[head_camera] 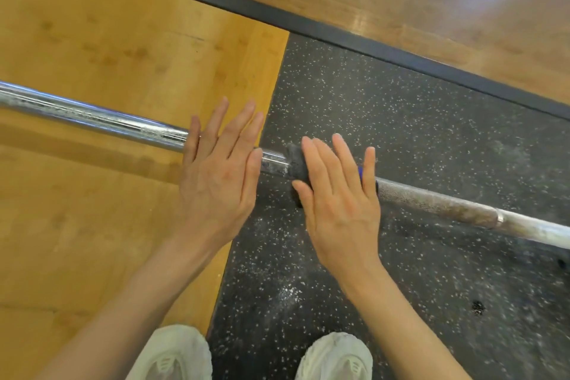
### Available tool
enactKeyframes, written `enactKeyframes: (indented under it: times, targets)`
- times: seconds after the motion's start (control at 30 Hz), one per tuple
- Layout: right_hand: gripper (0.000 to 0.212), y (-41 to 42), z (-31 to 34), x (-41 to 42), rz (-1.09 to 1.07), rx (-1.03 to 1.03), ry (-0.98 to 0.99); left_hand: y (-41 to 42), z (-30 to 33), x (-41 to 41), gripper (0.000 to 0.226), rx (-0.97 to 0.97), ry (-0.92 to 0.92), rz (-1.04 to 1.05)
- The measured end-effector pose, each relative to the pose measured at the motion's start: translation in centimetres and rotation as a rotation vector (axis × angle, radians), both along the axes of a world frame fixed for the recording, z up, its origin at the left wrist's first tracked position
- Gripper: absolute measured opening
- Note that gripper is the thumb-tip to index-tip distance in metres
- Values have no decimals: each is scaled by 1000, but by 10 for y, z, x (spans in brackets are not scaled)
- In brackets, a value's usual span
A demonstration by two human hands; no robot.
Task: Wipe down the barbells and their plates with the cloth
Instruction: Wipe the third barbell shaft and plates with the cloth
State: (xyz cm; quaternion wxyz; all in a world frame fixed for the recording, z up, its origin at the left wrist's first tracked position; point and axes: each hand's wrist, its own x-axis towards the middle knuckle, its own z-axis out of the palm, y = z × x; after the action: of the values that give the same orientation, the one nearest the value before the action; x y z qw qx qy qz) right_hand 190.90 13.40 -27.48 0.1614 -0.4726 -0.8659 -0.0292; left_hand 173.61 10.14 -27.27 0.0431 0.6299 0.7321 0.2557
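While both hands lie flat across it, one barbell (pixel 101 120) runs from the far left, under the palms, and away to the lower right.

Left hand (pixel 220 163): fingers straight and spread, palm down on the chrome sleeve; grips nothing.

Right hand (pixel 339 194): fingers straight and slightly fanned, palm pressing on a dark grey cloth (pixel 294 160) that sits on the bar just beside the left hand; thumb touches the cloth's near edge. Whether the cloth wraps fully round the bar cannot be told.

Bar detail: a short bare stretch of chrome shows between the two hands. Right of the right hand, the shaft (pixel 447 207) looks duller and rust-mottled.

Floor: yellow wooden platform (pixel 92 40) beneath and left of the left hand; speckled black rubber mat (pixel 401 117) beneath and right of the right hand.

Near edge: two pale shoes (pixel 179 355), one below each forearm.
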Motion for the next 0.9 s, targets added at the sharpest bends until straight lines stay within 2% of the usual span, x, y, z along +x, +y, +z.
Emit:
enactKeyframes:
  times: [0.13,0.3,0.43,0.5,0.6,0.7,0.8,0.9]
  targets:
    - [46,-9,-8,13,-112,31,46,-1,-1,-3,51,-8,31,3]
    - [46,-4,-10,-21,46,82,19,0,-4,-1,53,-13,67,15]
    - [46,-7,-10,19,-69,65,29,3,-3,-1,51,-17,68,21]
    - [46,-7,-10,7,-102,65,52,6,-3,-1,49,-9,57,33]
    - [46,-3,-12,-34,15,63,93,8,-2,-1,48,0,30,36]
    - [43,7,-10,-23,81,61,90,6,5,-4,50,-2,-19,31]
    - [45,6,-9,9,-8,51,76,-6,14,-13,50,0,-9,98]
    - [45,5,-8,-15,-39,35,101,-15,17,-20,51,-29,38,91]
